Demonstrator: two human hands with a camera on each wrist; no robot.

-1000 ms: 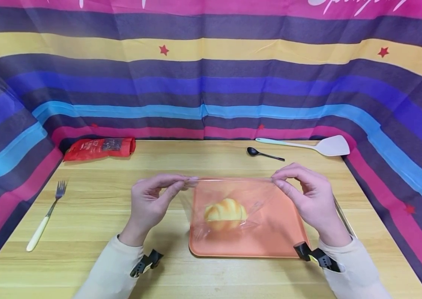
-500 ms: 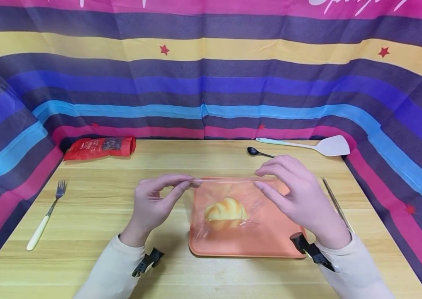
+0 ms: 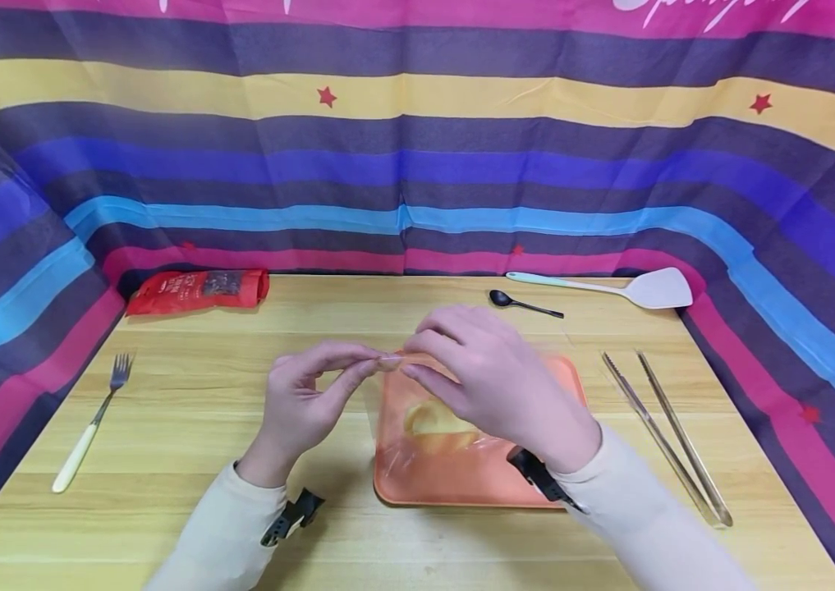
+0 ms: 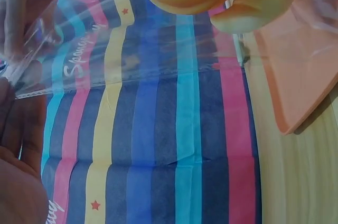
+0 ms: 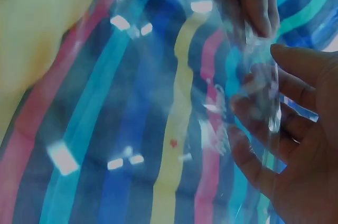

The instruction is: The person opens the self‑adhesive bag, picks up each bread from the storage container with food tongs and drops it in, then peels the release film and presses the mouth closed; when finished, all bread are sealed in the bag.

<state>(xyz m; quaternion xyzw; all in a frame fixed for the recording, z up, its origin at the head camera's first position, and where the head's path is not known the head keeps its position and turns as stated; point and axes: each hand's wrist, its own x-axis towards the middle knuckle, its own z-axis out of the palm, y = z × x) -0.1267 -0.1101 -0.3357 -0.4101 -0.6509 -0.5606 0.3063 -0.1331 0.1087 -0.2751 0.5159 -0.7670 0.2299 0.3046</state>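
Observation:
A clear plastic bag [image 4: 158, 49] hangs upright from my hands. Through its film I see a golden bread roll [image 3: 435, 419], low in the bag and in front of the orange tray [image 3: 461, 490] in the head view. My left hand [image 3: 314, 402] pinches the bag's top edge between thumb and index finger. Close against those fingertips is my right hand [image 3: 487, 377], its thumb on one side of the bag's edge and its fingers on the other. In the right wrist view, a gap shows between that thumb and the fingers [image 5: 248, 150]. The right hand partly covers the roll in the head view.
Metal tongs [image 3: 668, 435] lie to the right of the tray. A black spoon [image 3: 524, 304] and a white spatula [image 3: 657, 288] are at the back. On the left are a fork [image 3: 95, 423] and a red packet [image 3: 199, 291]. Striped cloth surrounds the table.
My right hand has let its pinch loosen and moved left along the bag's top edge up to the left hand, uncovering the tongs. The left hand has barely moved.

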